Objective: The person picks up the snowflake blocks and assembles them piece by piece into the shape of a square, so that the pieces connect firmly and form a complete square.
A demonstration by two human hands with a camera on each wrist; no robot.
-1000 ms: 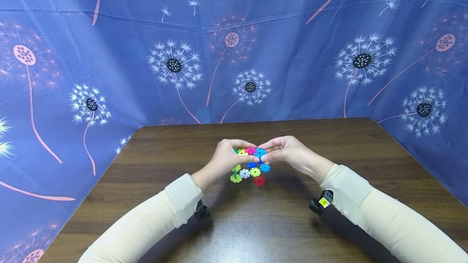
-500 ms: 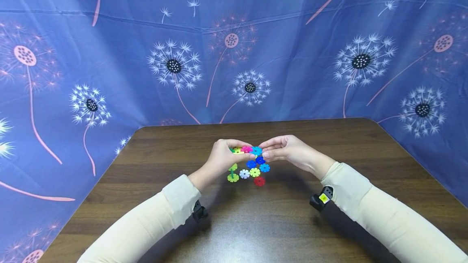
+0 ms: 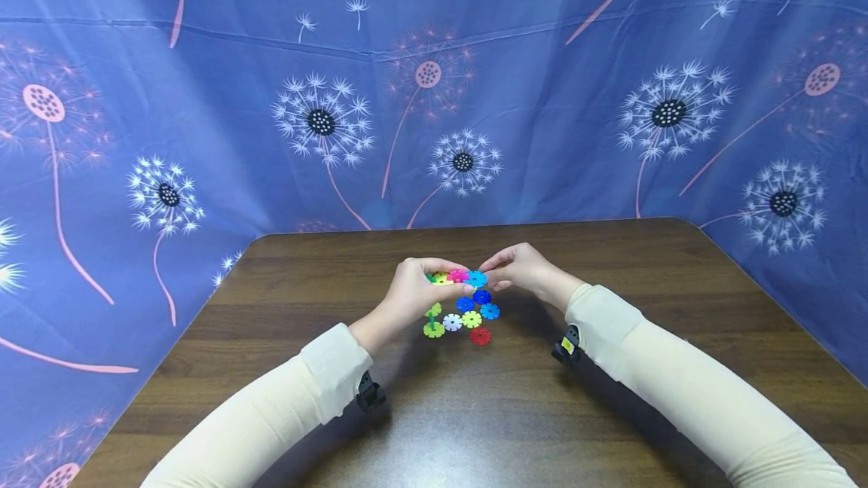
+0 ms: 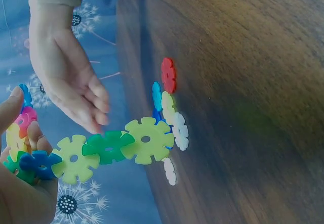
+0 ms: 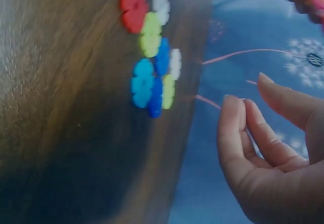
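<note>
Dark wooden tabletop (image 3: 610, 262), dandelion-print blue backdrop. Left hand (image 3: 414, 294) pinches a chain of bright plastic snowflake discs (image 4: 109, 148); right hand (image 3: 522, 271) relaxed, empty. Chain looks light, floppy: hold near joints.

Dark wooden table (image 3: 610, 398) bears loose coloured snowflake discs (image 3: 471, 319).

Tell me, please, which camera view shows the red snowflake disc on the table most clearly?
The right wrist view shows the red disc largest, lying flat on the table at the end of the loose cluster. The left wrist view shows it edge-on and smaller. The head view shows it tiny, though unobstructed.
</note>
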